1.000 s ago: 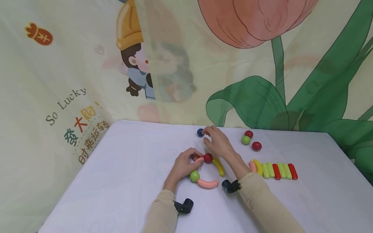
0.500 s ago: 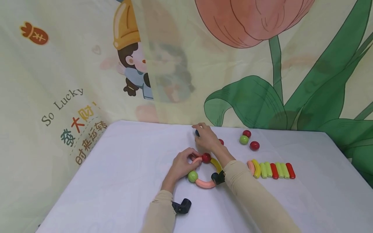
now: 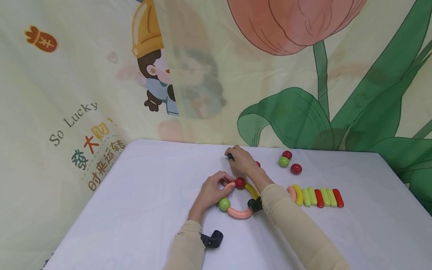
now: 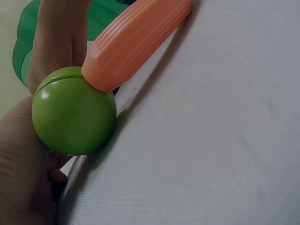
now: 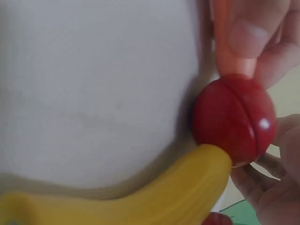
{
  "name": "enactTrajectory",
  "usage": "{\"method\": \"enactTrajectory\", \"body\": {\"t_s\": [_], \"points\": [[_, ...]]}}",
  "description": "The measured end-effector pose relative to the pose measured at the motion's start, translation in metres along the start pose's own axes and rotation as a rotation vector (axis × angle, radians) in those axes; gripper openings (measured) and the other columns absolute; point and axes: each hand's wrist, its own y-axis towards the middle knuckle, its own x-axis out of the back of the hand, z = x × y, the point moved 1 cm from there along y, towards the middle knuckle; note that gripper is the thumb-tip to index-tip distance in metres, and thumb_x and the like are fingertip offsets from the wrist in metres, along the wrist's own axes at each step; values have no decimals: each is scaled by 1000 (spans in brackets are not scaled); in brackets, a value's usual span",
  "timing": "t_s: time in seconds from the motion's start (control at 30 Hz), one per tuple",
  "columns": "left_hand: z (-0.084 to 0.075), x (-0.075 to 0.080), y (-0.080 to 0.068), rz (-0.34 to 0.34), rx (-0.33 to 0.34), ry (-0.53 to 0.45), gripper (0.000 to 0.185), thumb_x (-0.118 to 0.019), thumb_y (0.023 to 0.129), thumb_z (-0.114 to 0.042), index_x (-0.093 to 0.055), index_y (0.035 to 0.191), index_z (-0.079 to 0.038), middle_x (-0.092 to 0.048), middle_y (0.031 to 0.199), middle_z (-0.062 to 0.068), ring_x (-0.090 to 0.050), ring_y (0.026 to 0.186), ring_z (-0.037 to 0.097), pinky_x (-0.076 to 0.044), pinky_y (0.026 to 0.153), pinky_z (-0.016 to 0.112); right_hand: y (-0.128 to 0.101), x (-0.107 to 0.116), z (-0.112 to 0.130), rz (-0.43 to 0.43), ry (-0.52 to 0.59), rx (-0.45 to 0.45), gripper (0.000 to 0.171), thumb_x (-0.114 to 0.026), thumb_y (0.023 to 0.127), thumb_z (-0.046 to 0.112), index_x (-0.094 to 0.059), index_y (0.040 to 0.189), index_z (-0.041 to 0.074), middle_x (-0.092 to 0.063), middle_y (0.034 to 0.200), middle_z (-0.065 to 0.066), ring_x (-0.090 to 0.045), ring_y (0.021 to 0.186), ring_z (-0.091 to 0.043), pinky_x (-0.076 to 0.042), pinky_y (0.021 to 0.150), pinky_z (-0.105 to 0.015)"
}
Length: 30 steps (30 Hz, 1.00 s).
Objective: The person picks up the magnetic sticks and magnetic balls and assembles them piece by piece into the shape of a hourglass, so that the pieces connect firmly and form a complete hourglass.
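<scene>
My left hand (image 3: 212, 190) pinches a curved pink toy rod (image 3: 229, 186), whose end touches a red ball (image 3: 240, 183). A curved yellow rod (image 5: 154, 197) joins the other side of that ball. Below the left hand sits a green ball (image 4: 75, 112), with a second curved pink rod (image 3: 239, 213) running from it. Together they form a ring, its right side partly covered by the right wrist camera. Farther back, my right hand (image 3: 242, 160) grips a dark blue ball (image 3: 230, 156), mostly hidden by the fingers.
Another red ball (image 3: 258, 164) peeks out behind the right hand. Two red balls and a green ball (image 3: 284, 161) lie at the back right. A row of pink, yellow, light green and red rods (image 3: 320, 198) lies right of the right forearm. A printed curtain (image 3: 216, 75) hangs behind the table.
My right hand has moved left onto the blue ball and curled its fingers round it, while its forearm came over the ring's right side. The left hand keeps its hold.
</scene>
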Motion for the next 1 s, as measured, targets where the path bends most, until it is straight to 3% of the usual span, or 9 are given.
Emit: {"method": "enactTrajectory", "body": {"t_s": [0.47,0.73,1.0], "points": [[-3,-2,0,11,15,-10,15,-69,84,-23,-66,98,-19,-62,86,-6,-54,78,8,-43,72,22,-16,19,2,-83,92,79,29,-56,89,14,-62,117,14,-57,118,-11,-58,101,-26,-49,92,-43],[-2,0,-1,7,19,13,16,-69,85,-24,-65,99,-19,-62,86,-6,-54,78,8,-42,72,22,-31,19,1,-107,166,100,29,-56,89,17,-62,117,15,-57,116,-7,-57,103,-24,-48,93,-43],[-3,1,-3,16,39,9,17,-69,85,-26,-65,101,-20,-63,89,-6,-53,80,9,-42,73,23,-48,20,2,-156,212,148,27,-58,88,13,-62,115,15,-59,115,-6,-58,97,-20,-51,84,-37]]}}
